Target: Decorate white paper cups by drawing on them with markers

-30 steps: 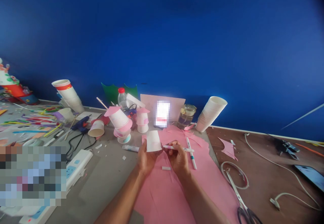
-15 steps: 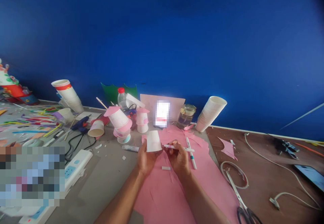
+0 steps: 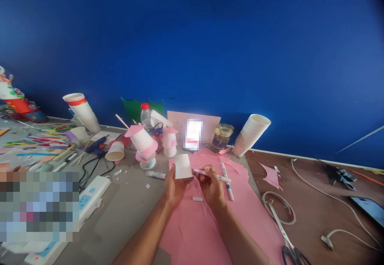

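A white paper cup (image 3: 183, 166), mouth down, is gripped from below and the side by my left hand (image 3: 174, 187). My right hand (image 3: 212, 183) pinches a white and pink marker pen (image 3: 207, 173), its tip close to the cup's lower right edge; whether it touches I cannot tell. Beneath both hands lies pink paper (image 3: 195, 233), with a small white pen cap (image 3: 197, 199) on it. A second marker (image 3: 228, 183) with a teal band rests just right of my right hand. A clear tube (image 3: 155, 175) lies left of the cup.
Behind stand pink-and-white cup models (image 3: 143, 147), a lit phone (image 3: 192, 134), a glass jar (image 3: 222, 136) and a leaning cup stack (image 3: 252, 134). Scissors (image 3: 282, 229) and a tape ring (image 3: 279, 208) are at right. Left are a power strip (image 3: 93, 193) and a glue gun (image 3: 97, 147).
The whole view has shifted slightly. Both hands keep their holds on the cup and marker, with hardly any movement between them.
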The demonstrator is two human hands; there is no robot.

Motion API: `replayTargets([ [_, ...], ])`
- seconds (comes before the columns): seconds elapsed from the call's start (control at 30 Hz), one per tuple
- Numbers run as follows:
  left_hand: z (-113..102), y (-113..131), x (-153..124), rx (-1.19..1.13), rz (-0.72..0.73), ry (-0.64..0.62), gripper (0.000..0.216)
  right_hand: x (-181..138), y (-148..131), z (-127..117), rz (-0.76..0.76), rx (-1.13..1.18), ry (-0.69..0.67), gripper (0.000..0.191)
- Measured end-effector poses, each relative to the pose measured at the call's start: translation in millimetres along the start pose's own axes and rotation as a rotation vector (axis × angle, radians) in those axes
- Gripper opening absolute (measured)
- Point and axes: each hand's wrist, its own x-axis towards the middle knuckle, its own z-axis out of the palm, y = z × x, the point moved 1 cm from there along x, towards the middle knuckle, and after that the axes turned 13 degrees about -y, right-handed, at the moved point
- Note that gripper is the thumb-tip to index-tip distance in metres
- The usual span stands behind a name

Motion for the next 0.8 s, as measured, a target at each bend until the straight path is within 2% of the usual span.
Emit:
replayTargets([
  [0.5, 0.3, -0.1, -1.0, 0.0, 0.008, 0.032, 0.036, 0.1, -0.4, 1.7, -0.001, -0.073, -0.025, 0.012],
  [0.8, -0.2, 0.5, -0.3, -0.014, 0.015, -0.001, 0.036, -1.1, 0.8, -0.7, 0.008, -0.091, -0.014, 0.012],
])
